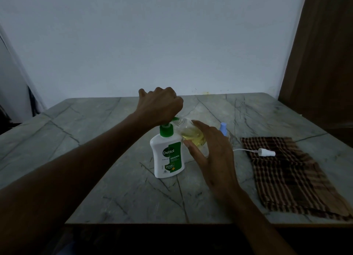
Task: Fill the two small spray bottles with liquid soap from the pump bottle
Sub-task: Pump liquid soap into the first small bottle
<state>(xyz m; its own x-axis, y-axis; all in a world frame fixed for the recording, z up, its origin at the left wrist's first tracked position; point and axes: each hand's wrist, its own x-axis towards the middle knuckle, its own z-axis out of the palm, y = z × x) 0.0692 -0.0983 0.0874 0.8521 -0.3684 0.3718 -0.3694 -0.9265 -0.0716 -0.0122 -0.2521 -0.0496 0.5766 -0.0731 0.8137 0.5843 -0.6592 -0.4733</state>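
Observation:
A white pump bottle (167, 155) with a green pump and green label stands upright mid-table. My left hand (160, 105) is fisted on top of its pump head. My right hand (210, 149) holds a small clear spray bottle (191, 133), tilted, its open neck at the pump's nozzle; yellowish liquid shows inside. A second small bottle with a blue cap (223, 128) stands just behind my right hand, mostly hidden. A white spray head (266, 152) with its thin tube lies on the cloth to the right.
A brown checked cloth (290, 178) covers the table's right part. The grey marble-patterned table (95, 140) meets a pale wall behind. A dark wooden panel (321, 63) rises at the far right. The table's front edge is near me.

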